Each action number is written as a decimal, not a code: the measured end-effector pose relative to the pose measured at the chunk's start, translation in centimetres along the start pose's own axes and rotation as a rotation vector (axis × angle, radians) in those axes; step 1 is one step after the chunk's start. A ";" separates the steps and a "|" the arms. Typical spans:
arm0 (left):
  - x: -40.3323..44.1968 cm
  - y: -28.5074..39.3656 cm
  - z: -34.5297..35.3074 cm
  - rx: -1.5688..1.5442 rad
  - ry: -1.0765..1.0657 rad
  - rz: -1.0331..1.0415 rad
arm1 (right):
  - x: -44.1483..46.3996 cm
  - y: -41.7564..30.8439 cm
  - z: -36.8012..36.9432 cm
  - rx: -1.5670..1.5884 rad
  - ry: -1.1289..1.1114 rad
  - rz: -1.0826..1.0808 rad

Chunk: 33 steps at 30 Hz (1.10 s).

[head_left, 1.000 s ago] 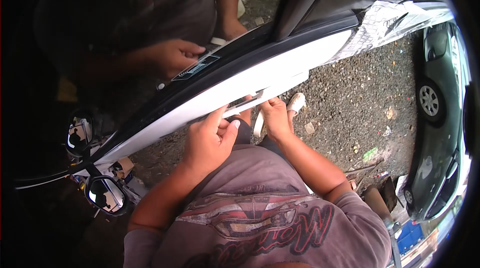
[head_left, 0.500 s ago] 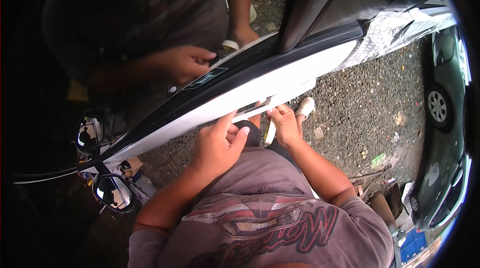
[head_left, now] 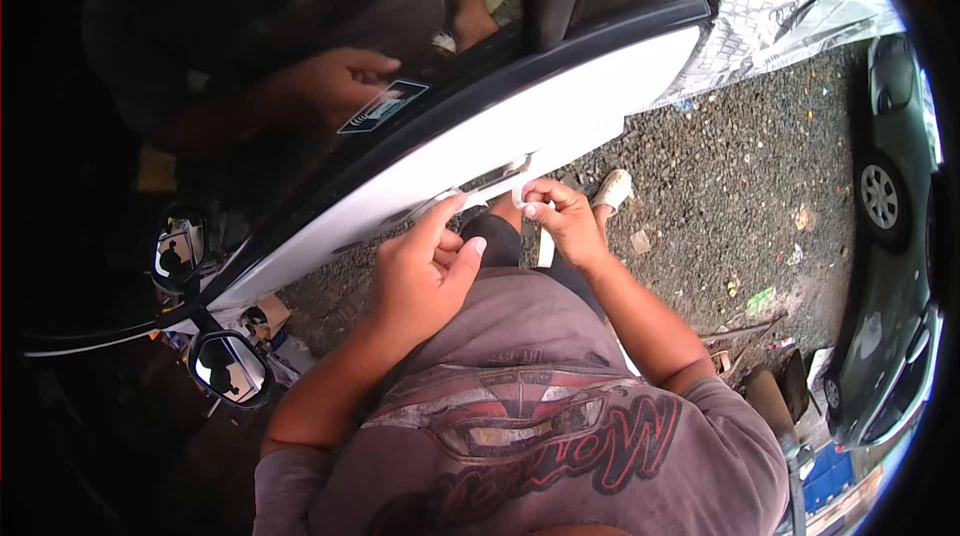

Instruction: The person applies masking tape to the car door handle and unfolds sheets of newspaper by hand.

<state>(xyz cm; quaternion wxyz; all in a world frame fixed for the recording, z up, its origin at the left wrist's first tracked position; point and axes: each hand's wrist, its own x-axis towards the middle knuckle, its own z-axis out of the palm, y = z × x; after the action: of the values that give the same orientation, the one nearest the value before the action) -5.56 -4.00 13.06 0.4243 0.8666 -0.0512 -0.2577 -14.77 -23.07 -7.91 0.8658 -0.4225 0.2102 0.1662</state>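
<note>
A white car door slants across the middle, with its door handle standing out from the lower part. A thin white strip of tape runs along the handle. My left hand touches the strip's left end with its outstretched index fingertip; the thumb is apart and the other fingers are curled. At the handle's right end, my right hand pinches a loose white end of tape between thumb and fingers. Below that hand shows a narrow cream-coloured thing, partly hidden, whose kind I cannot make out.
Printed paper covers the car's panel at upper right. A side mirror sticks out at lower left. A dark parked car stands at the right. Gravel with scattered litter lies between, near my light clog.
My right hand has come slightly up and left, and a curled end of tape now shows at its fingers. The door and handle sit higher in view; my left fingertip stays at the strip.
</note>
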 end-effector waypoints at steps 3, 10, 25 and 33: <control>-1.5 -1.0 -0.2 -0.040 -0.083 -0.078 | -1.6 -2.8 1.0 -0.053 -0.073 0.030; -0.3 -3.4 3.2 -1.067 -0.295 -0.587 | -4.6 -10.3 2.0 -0.263 -0.276 0.069; -1.5 -3.5 4.8 -1.245 -0.242 -0.275 | -8.9 -14.2 3.7 -0.392 -0.172 0.087; -2.8 -5.7 6.5 -1.209 -0.039 -0.276 | -7.3 -11.0 3.6 -0.365 -0.031 0.080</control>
<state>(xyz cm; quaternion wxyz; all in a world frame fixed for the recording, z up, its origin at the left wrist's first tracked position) -11.84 -4.15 6.57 0.8020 0.4666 0.2084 -0.3094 -15.13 -27.41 5.04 0.7707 -0.5612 0.1797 0.2427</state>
